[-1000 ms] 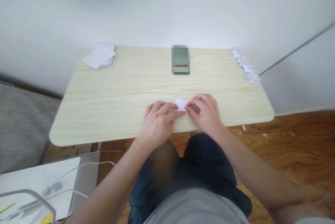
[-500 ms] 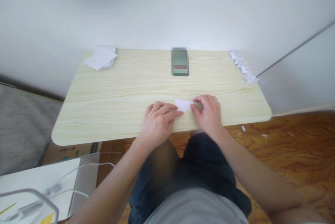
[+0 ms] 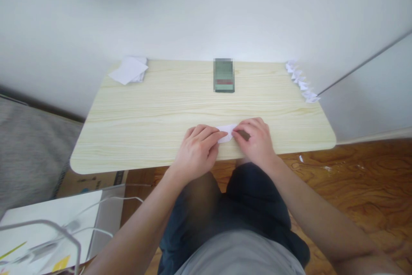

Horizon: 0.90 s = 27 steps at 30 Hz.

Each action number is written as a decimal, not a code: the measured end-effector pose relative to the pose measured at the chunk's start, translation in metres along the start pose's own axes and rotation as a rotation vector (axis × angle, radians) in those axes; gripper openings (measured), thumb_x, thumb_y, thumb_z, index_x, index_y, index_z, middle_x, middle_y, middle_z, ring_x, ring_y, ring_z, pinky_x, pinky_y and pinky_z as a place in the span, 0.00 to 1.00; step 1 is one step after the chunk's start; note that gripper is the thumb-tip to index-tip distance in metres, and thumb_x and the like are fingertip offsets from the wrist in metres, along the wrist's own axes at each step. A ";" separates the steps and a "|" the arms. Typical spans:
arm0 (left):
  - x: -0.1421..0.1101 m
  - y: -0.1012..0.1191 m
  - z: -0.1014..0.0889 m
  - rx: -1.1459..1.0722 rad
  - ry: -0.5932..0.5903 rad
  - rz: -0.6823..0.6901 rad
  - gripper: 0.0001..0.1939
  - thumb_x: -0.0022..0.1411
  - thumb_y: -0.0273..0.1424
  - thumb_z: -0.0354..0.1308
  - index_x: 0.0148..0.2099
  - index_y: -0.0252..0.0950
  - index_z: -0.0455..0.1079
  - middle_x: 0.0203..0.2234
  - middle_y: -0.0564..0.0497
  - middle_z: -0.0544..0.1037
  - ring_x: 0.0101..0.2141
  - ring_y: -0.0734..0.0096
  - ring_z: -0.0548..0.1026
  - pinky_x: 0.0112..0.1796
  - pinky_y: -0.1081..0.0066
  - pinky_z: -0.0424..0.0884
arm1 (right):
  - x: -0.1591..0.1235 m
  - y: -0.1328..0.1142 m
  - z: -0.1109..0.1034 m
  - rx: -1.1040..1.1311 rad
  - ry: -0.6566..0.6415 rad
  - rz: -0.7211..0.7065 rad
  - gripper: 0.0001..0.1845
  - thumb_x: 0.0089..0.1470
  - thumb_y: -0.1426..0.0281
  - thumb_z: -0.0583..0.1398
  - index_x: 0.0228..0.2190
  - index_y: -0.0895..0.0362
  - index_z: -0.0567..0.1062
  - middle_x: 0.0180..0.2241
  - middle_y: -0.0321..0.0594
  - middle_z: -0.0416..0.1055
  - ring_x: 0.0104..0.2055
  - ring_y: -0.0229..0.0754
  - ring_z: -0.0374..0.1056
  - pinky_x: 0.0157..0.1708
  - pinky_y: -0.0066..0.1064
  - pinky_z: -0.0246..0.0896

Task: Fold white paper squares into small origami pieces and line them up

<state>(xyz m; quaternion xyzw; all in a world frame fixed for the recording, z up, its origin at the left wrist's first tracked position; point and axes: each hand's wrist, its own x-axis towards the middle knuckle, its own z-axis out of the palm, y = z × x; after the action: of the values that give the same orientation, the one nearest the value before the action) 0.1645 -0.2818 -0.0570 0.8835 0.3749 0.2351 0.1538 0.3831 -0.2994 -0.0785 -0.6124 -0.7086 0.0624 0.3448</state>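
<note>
Left hand (image 3: 197, 149) lies fingers-out on the paper (image 3: 229, 128), right hand (image 3: 256, 138) pinches its end; uneven pressure could totally skew it.

Small folded white paper piece (image 3: 228, 128) on the pale wood-grain rectangular surface (image 3: 154, 112), near its front edge, between left hand (image 3: 198, 150) and right hand (image 3: 256, 138), flat white paper stack (image 3: 128, 70) at back left, dark rectangular object (image 3: 224, 75) behind the hands, pointed white folded-paper row (image 3: 301, 82) at back right.

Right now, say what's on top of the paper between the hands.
The left hand lies partly on the white paper; the right hand pinches its right end. What they cover is hidden.
</note>
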 end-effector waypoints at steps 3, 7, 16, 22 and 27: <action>0.001 -0.002 0.000 -0.035 0.037 -0.043 0.18 0.66 0.22 0.51 0.53 0.41 0.75 0.51 0.48 0.78 0.53 0.59 0.70 0.53 0.57 0.66 | 0.003 0.001 0.000 0.027 -0.028 -0.022 0.03 0.59 0.67 0.65 0.35 0.50 0.81 0.40 0.40 0.77 0.47 0.51 0.67 0.49 0.47 0.59; 0.002 -0.006 0.002 -0.055 0.058 -0.055 0.13 0.67 0.25 0.53 0.46 0.42 0.78 0.48 0.49 0.80 0.51 0.59 0.71 0.53 0.56 0.66 | 0.007 -0.002 0.002 0.043 -0.059 -0.059 0.05 0.60 0.69 0.63 0.36 0.50 0.81 0.40 0.40 0.76 0.47 0.50 0.67 0.49 0.46 0.61; 0.006 -0.006 0.005 -0.039 0.056 -0.116 0.10 0.68 0.34 0.57 0.43 0.44 0.80 0.46 0.50 0.81 0.49 0.59 0.72 0.51 0.56 0.66 | -0.003 -0.009 -0.002 0.034 -0.105 -0.079 0.04 0.60 0.67 0.64 0.37 0.48 0.81 0.42 0.40 0.76 0.49 0.51 0.67 0.51 0.48 0.60; 0.015 -0.005 0.010 -0.075 0.099 -0.214 0.08 0.67 0.36 0.59 0.42 0.44 0.80 0.42 0.51 0.82 0.46 0.59 0.73 0.50 0.56 0.67 | -0.004 -0.009 -0.003 0.039 -0.108 -0.072 0.03 0.60 0.67 0.64 0.35 0.49 0.80 0.42 0.39 0.76 0.49 0.50 0.67 0.51 0.47 0.60; 0.019 -0.005 0.012 -0.069 0.102 -0.247 0.09 0.67 0.35 0.58 0.40 0.42 0.80 0.40 0.50 0.82 0.45 0.58 0.73 0.49 0.56 0.67 | -0.005 -0.010 -0.002 0.044 -0.098 -0.053 0.04 0.60 0.67 0.63 0.35 0.49 0.80 0.43 0.39 0.76 0.49 0.50 0.67 0.51 0.47 0.60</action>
<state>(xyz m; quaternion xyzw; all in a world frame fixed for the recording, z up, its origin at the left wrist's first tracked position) 0.1797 -0.2654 -0.0633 0.8116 0.4798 0.2719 0.1927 0.3760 -0.3068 -0.0737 -0.5819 -0.7390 0.0987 0.3248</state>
